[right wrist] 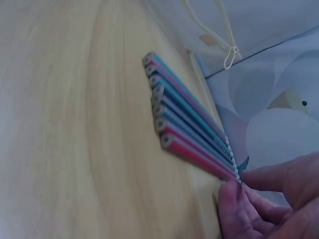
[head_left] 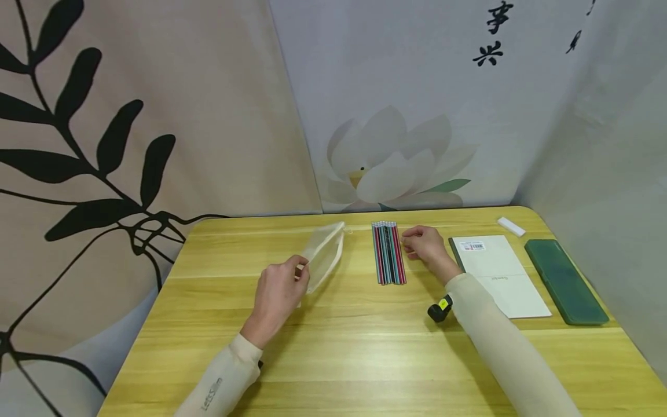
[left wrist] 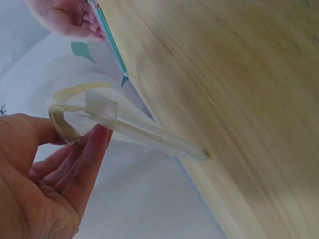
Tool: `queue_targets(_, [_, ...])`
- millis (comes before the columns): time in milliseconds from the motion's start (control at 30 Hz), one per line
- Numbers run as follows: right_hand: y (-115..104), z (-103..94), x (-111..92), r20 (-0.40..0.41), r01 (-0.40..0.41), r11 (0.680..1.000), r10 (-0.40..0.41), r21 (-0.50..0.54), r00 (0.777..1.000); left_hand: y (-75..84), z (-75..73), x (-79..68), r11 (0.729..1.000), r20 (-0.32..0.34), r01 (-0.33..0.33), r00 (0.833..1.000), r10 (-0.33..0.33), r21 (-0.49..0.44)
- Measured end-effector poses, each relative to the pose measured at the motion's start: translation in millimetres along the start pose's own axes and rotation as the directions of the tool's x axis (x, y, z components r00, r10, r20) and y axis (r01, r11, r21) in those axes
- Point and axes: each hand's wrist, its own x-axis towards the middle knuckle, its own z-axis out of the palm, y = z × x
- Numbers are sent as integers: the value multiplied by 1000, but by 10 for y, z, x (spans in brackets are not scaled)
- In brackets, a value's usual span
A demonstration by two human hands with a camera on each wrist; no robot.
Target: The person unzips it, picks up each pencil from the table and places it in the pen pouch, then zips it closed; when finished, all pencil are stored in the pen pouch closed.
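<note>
Two hands reach over the wooden surface (head_left: 365, 350), and we see the left grip (head_left: 277, 289), left of centre in the head view, nearly closed, with thumb and fingers pinching the rim of a translucent white pouch (head_left: 319, 248). The pouch stands tilted, its mouth gaping toward the right of the frame, and a cord loop hangs off its top corner.

Just right of the pouch, near the centre, we find a row of pencils (head_left: 388, 255) lying side by side, red, teal and dark, with pale ends toward the top of the frame. At their upper right is the right grip (head_left: 424, 248), fingers bent and tips drawn close at the end of the outermost red pencil; we cannot tell whether it pinches that pencil or only touches it.

Farther right we note a pale notebook (head_left: 508, 281) with a barcode sticker, a dark green case (head_left: 565, 282) beside it, and a small white block (head_left: 511, 226) above both.
</note>
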Motion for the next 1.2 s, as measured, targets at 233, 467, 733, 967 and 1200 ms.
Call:
queue_targets(233, [35,14,41,-5,14,999,-14,-43,1000,8,5,7,1000,14,5,1000,-5,-5])
queue_targets(467, [6,37,27,-34,17,992,-22,-126,999,10,6,12,1000,17,-5,1000,5,1])
queue_targets(733, [0,48,32,-38,3,989,-8,-148,999,33,-7,-1,1000,28,9,1000,-9,-12])
queue_targets(967, [11,39,33,-29,-6,993,2,-118,1000,76,-32,-3,999,31,14,999,-13,-37])
queue_targets(1200, [11,42,19,-33,-7,986,2,-168,999,79,-52,2,999,34,21,999,-20,-41])
